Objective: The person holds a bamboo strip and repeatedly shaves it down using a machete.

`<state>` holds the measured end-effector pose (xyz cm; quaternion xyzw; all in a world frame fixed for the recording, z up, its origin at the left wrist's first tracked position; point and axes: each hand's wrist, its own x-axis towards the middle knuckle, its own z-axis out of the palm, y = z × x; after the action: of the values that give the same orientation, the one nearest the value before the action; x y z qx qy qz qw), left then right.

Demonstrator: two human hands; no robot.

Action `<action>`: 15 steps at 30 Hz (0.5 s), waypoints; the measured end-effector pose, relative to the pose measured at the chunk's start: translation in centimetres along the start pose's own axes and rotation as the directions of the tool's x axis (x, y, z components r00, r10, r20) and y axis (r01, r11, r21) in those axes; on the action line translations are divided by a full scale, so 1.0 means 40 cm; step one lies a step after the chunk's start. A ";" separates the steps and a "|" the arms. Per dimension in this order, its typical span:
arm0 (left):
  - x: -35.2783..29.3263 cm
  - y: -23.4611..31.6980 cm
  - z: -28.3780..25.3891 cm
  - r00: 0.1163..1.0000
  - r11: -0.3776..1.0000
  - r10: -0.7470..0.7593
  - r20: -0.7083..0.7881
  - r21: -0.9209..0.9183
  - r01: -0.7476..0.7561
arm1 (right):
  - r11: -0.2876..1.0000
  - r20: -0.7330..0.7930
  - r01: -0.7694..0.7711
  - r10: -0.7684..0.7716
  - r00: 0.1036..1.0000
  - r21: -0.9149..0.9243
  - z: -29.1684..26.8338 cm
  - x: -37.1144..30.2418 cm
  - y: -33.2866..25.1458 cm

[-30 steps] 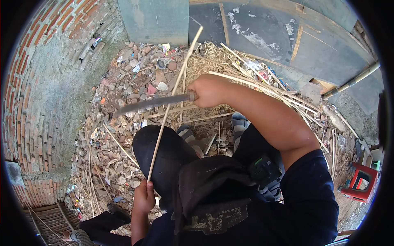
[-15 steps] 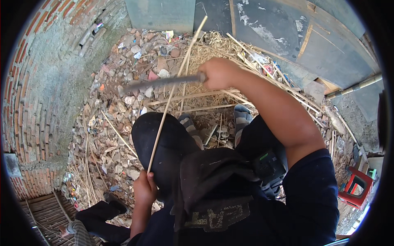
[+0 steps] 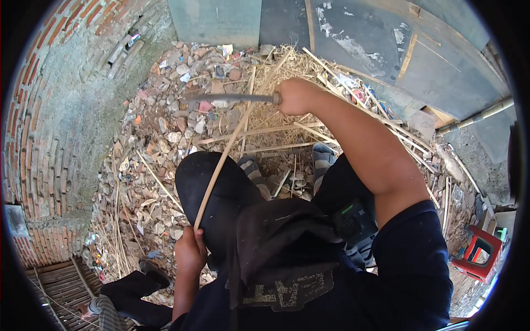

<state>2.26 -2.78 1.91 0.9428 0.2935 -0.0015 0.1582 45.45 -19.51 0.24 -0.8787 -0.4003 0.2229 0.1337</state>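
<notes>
My left hand (image 3: 189, 250) is closed round the lower end of a long pale bamboo strip (image 3: 222, 160), beside my left knee. The strip slants up and away to the right, passing over that knee. My right hand (image 3: 297, 97), arm stretched far forward, grips the handle of a machete (image 3: 234, 97). Its dark blade points left and lies across the upper part of the strip; whether it touches the strip I cannot tell. Under the strip's far end lies a heap of fine bamboo shavings (image 3: 287, 69).
Rubble (image 3: 160, 132) with loose bamboo strips covers the ground around my sandalled feet. A brick wall (image 3: 61, 121) rises at left, dark panels (image 3: 359, 38) at the far side. At right stands a red stool (image 3: 476, 254). Another person's leg (image 3: 130, 289) shows at lower left.
The machete and my right hand have shifted slightly away and right; the blade is more level. The strip's far end has swung right and lower, while my left hand has dropped slightly.
</notes>
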 end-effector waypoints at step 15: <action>0.006 -0.036 -0.012 0.995 0.991 0.082 0.062 -0.114 -0.075 | 0.998 -0.135 0.036 -0.030 0.990 0.044 -0.038 -0.017 0.048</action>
<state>1.61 -1.37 1.89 0.9427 0.2504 -0.0104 0.2200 47.07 -21.36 0.96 -0.8816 -0.3996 0.1704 0.1846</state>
